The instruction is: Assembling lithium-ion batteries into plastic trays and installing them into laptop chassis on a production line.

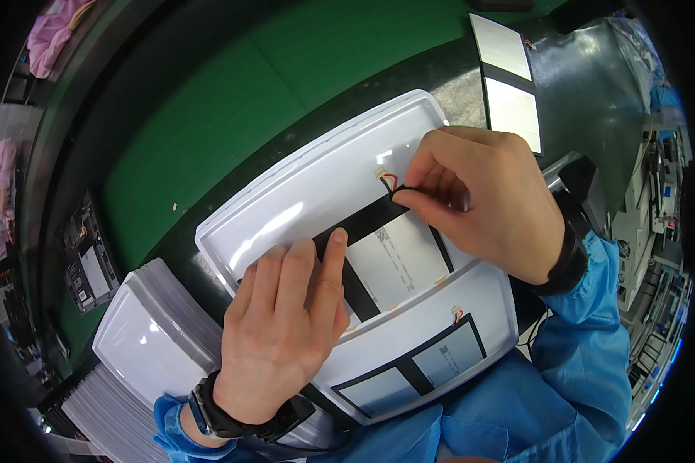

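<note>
A flat battery pack [398,258] with silvery-white cells and black tape borders lies in a white plastic tray [270,220]. My left hand [278,339] rests over its left part, index fingertip pressing on the black tape [363,221] along the far edge. The other left fingers lie stretched over the pack and hide that side. Above the far right corner, my right hand [498,204] pinches the end of the black tape between thumb and index finger. Beside this pinch, red and black wires lead to a small pale connector [381,174].
A second battery pack [444,359] lies in the tray's nearer part. Another pack [510,108] lies on the dark table at the far right. Stacked white trays [150,316] stand at the left, near an opened device [89,258]. Pink-clothed people [0,177] are at the far left.
</note>
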`<state>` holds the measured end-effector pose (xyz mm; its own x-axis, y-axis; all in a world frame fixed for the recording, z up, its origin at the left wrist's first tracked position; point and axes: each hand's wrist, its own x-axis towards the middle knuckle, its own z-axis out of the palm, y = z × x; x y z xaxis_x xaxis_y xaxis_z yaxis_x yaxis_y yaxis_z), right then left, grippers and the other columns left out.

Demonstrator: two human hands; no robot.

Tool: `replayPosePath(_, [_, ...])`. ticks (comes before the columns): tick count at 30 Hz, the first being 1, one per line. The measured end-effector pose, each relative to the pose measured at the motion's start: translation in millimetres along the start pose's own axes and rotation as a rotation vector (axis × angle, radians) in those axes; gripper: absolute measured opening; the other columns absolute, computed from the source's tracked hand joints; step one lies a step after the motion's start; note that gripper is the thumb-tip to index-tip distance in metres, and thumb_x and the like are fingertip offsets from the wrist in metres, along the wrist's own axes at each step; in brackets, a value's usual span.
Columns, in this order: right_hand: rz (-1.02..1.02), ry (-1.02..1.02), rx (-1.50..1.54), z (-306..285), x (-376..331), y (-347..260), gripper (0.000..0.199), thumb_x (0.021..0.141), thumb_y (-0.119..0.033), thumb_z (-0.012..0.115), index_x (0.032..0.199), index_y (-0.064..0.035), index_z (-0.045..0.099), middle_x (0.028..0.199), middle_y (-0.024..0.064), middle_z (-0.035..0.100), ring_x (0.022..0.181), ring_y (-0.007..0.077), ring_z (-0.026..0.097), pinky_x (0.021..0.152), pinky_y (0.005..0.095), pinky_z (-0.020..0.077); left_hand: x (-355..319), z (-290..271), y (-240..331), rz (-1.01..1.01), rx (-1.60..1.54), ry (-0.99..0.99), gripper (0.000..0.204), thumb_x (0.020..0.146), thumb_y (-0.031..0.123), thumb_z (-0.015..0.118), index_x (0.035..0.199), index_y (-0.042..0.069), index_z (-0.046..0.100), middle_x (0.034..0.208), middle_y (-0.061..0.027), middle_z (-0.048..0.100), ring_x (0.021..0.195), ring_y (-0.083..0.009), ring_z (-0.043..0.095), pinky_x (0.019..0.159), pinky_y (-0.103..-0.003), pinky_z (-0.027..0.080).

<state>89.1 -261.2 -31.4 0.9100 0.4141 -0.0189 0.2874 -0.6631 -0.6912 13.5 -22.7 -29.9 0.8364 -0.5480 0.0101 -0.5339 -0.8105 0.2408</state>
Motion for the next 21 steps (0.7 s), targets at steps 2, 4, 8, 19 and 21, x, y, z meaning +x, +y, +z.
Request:
replayPosePath(2, [0.027,0.017,-0.069,-4.5,1.4,-7.2,0.027,0.078,0.000,0.083,0.099,-0.0027,0.065,0.086,0.0071,0.066,0.064,0.0175,0.068,0.059,0.0304,0.0549,-0.8,-0.6,-1.2,0.001,0.011,-0.001,0.050,0.079,0.009,0.071,0.127,-0.001,0.069,0.112,-0.0156,0.058,0.098,-0.0298,0.062,0.085,-0.039,0.055])
replayPosePath(4, [-0.069,0.117,-0.256,-9.1,4.6,-10.4,0.040,0.073,0.002,0.084,0.107,-0.0044,0.063,0.099,0.0086,0.063,0.076,0.0217,0.070,0.067,0.0333,0.0571,-1.3,0.5,-2.8,0.009,0.007,0.013,0.049,0.079,0.011,0.072,0.127,-0.001,0.069,0.110,-0.0146,0.056,0.097,-0.0289,0.061,0.082,-0.038,0.055])
replayPosePath(8, [-0.448,-0.213,-0.309,7.6,-15.5,-12.0,0.068,0.072,-0.020,0.086,0.133,-0.0046,0.063,0.152,0.0136,0.049,0.143,0.0368,0.046,0.104,0.0471,0.0497,9.6,4.4,-4.1,0.008,-0.109,0.040,0.057,0.075,0.006,0.075,0.130,0.001,0.067,0.106,-0.0135,0.055,0.092,-0.0304,0.058,0.076,-0.039,0.054])
replayPosePath(19, [-0.283,-0.016,-0.300,-62.8,-62.0,21.6,0.046,0.091,-0.014,0.070,0.134,-0.0021,0.059,0.158,0.0162,0.046,0.148,0.0396,0.040,0.112,0.0492,0.0415,6.9,3.8,-6.5,0.050,-0.115,0.043,0.053,0.078,0.008,0.075,0.130,-0.001,0.067,0.106,-0.0134,0.055,0.096,-0.0287,0.058,0.075,-0.038,0.055])
replayPosePath(21, [-0.085,0.173,-0.310,-95.4,-92.2,30.1,0.038,0.094,-0.016,0.067,0.129,-0.0011,0.063,0.145,0.0176,0.057,0.137,0.0393,0.051,0.108,0.0469,0.0445,11.6,-1.1,-2.8,0.076,-0.112,0.060,0.049,0.080,0.010,0.073,0.128,-0.001,0.068,0.105,-0.0127,0.055,0.095,-0.0274,0.058,0.073,-0.037,0.055])
